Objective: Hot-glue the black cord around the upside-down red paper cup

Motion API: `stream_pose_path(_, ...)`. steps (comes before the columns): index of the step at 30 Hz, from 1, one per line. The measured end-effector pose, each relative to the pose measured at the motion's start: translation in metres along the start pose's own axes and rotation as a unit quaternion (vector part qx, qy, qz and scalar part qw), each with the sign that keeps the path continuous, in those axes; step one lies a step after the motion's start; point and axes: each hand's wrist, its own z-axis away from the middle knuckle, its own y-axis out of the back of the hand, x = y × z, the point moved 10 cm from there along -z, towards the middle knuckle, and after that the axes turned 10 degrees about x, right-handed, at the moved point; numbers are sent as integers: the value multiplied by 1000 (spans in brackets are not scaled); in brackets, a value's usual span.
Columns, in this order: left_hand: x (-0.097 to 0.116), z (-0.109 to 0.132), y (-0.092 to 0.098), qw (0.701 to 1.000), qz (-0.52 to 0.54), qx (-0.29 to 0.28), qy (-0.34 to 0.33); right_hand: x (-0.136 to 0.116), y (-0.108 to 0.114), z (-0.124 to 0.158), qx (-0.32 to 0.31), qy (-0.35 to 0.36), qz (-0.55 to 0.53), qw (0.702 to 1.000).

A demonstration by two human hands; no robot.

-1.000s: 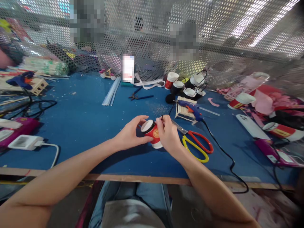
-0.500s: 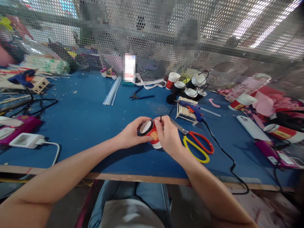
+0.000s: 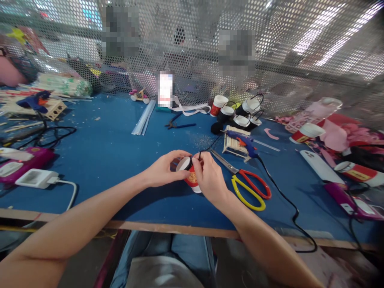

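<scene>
My left hand [image 3: 165, 170] is wrapped round a small red and white paper cup [image 3: 193, 182] with a gold print, tilted so its white mouth points up and left. Black cord circles the cup just under its rim. At the cup's right side, my right hand [image 3: 210, 172] pinches the black cord [image 3: 200, 154] between thumb and fingers; its fingertips are partly hidden. From there the cord runs back to a black yarn ball [image 3: 216, 128]. Scissors [image 3: 231, 168] with red and yellow handles lie just right of my right hand, blades slightly apart.
A blue glue gun [image 3: 244, 142] rests on a small stick frame [image 3: 232, 150], its cable trailing to the table's front edge. Behind stand several cups, some wrapped in black [image 3: 225, 114]. Pliers [image 3: 180, 125] and clear glue sticks [image 3: 144, 118] lie further back. Purple power strips [image 3: 27, 160] flank both sides.
My fingers have shifted slightly on the cup, and the right hand has drawn the cord a little toward the left along the rim. The view has tipped up slightly.
</scene>
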Motion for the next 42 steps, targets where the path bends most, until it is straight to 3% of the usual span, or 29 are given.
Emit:
stream_pose_path(5, -1, 1, 2, 1000, 13, 8, 10, -6, 0, 2, 6, 9, -2, 1000)
stream_pose_path(8, -1, 2, 4, 1000, 19, 19, -2, -4, 6, 1, 23, -3, -58, 998)
stream_pose_path(12, 1, -1, 15, 997, 11, 64, -37, 19, 20, -7, 66, -85, -160, 981)
stream_pose_path(16, 7, -5, 36, 987, -21, 132, -88, 50, 24, -18, 71, -144, -128, 979)
stream_pose_path(18, 10, -5, 47, 980, -48, 164, -107, 60, 19, -22, 35, -153, -85, 984)
stream_pose_path(20, 17, -3, 57, 968, -73, 197, -135, 67, 4, -22, -46, -164, -53, 984)
stream_pose_path(23, 31, 2, 69, 946, -98, 244, -190, 71, -25, -7, -207, -193, -52, 958)
stream_pose_path(25, 35, 4, 71, 939, -108, 256, -204, 70, -31, 1, -270, -197, -39, 942)
stream_pose_path(28, 27, 0, 66, 952, -100, 236, -167, 76, -10, -8, -240, -198, -3, 950)
stream_pose_path(32, 10, -7, 49, 983, -49, 155, -90, 106, 65, -47, -20, -196, 90, 976)
stream_pose_path(34, 7, -7, 39, 990, -31, 113, -78, 125, 99, -62, 73, -174, 201, 961)
stream_pose_path(36, 7, -6, 30, 993, -26, 82, -78, 154, 101, -71, 35, -181, 299, 936)
stream_pose_path(37, 8, -5, 27, 994, -27, 71, -82, 172, 93, -71, -22, -201, 323, 925)
stream_pose_path(39, 11, -3, 22, 994, -31, 55, -89, 195, 81, -71, -64, -218, 328, 917)
stream_pose_path(42, 13, -1, 19, 994, -39, 46, -96, 208, 71, -68, -58, -226, 323, 917)
